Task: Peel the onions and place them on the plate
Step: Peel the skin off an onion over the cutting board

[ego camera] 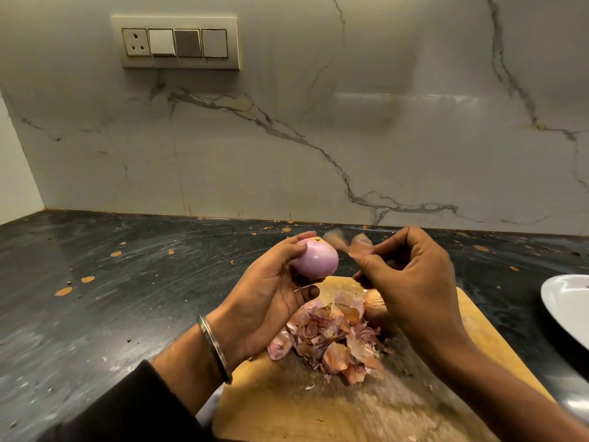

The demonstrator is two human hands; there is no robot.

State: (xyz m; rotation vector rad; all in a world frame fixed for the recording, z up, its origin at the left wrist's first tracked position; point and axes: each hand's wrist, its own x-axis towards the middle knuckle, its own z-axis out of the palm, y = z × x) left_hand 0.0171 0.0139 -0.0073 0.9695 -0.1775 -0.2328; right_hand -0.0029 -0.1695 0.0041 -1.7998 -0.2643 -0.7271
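1. The left hand [271,295] grasps a peeled onion [315,261] in its fingers, raised above the cutting board [287,406].
2. The right hand [411,282] pinches a blurred strip of skin [357,245], just beside the onion.
3. Below both hands, a heap of peels [334,339] lies on the board.
4. An unpeeled onion [374,303] lies under the right hand.
5. The plate [570,307] is to the right of the right hand.
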